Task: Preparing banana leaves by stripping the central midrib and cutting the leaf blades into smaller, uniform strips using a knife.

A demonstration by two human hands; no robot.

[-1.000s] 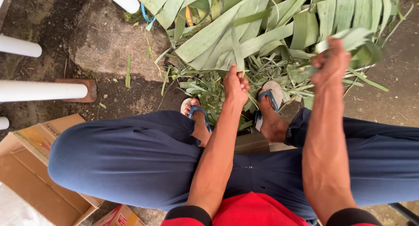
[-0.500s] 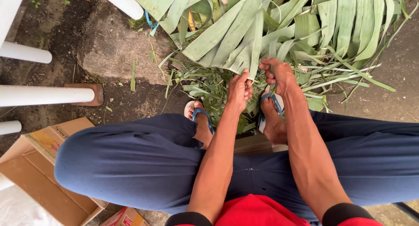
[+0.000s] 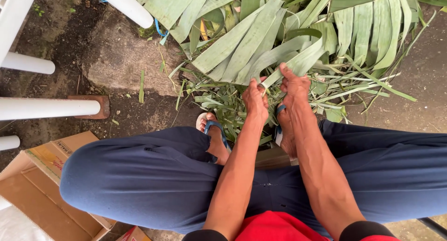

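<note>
I sit with knees apart in dark blue trousers, looking down at a pile of long green leaves (image 3: 279,31) on the ground. My left hand (image 3: 255,97) and my right hand (image 3: 293,86) are close together above my feet. Both grip the near end of one pale green leaf strip (image 3: 298,61) that runs up and to the right into the pile. Thin leaf trimmings (image 3: 223,103) lie under my hands, around my feet in blue sandals (image 3: 215,129).
White pipe-like legs (image 3: 44,108) stand at the left, one on a brick (image 3: 91,106). An open cardboard box (image 3: 32,185) sits at the lower left beside my knee. Bare dirt and a flat stone (image 3: 121,59) lie left of the leaves.
My right hand came down from the upper right to meet the left hand. Both hands now hold one leaf strip and have risen slightly.
</note>
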